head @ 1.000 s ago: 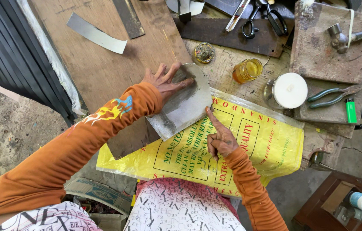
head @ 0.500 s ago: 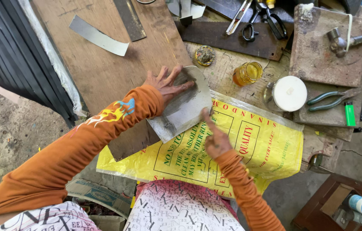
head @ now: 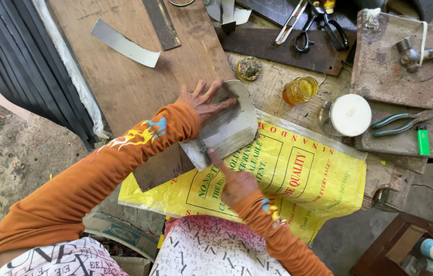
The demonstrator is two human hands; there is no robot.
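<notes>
Hands on the work: we see the left hand (head: 205, 101) spread flat, fingers wide, pressing on the grey metal sheet (head: 225, 126), which lies half on the wooden board (head: 124, 76) and half over the yellow printed sack (head: 298, 174). Our right hand (head: 234, 181) sits at the sheet's near edge, index finger stretched out and touching it, the other fingers curled in, gripping nothing. Just beyond the sheet we spot a small amber glass jar (head: 300, 90) and a white round lid (head: 350, 114); green-handled pliers (head: 398, 124) and a green lighter (head: 423, 141) lie well off beside them. Scissors (head: 324, 26) rest at the bench's far edge.
</notes>
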